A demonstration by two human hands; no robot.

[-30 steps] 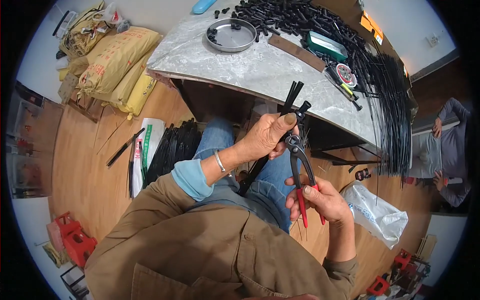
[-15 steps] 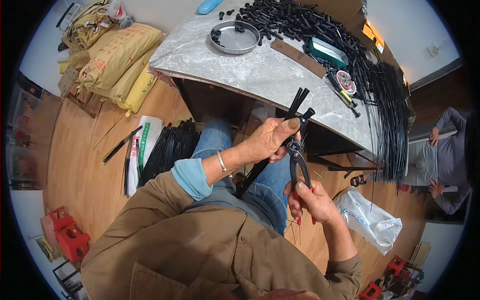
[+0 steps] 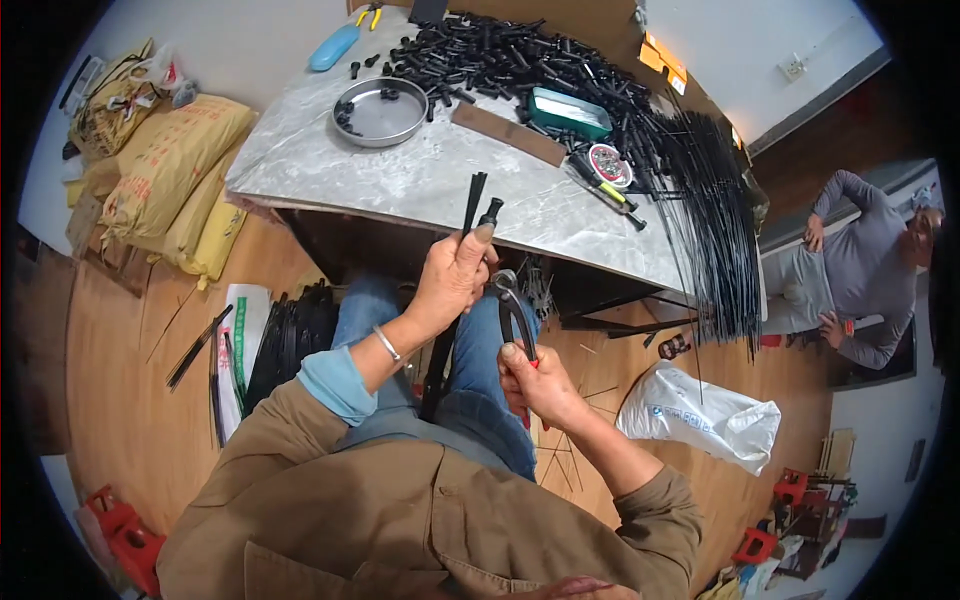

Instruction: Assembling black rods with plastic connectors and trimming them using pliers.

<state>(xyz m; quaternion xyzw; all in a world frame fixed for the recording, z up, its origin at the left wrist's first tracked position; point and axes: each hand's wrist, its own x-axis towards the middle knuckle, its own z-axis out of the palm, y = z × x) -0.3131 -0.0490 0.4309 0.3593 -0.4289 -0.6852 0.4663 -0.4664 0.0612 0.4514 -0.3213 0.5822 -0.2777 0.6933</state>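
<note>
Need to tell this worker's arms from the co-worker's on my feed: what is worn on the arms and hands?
Both hands are bare, no gloves. Brown jacket sleeves cover both arms; the left one shows a light blue cuff underneath. A thin silver bracelet circles the left wrist. The right wrist shows nothing worn.

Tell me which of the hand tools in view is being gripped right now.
The red-handled pincers, squeezed in the right hand beside the left hand's black rods. The yellow-handled pliers and the yellow-and-black screwdriver lie untouched on the marble tabletop.
</note>
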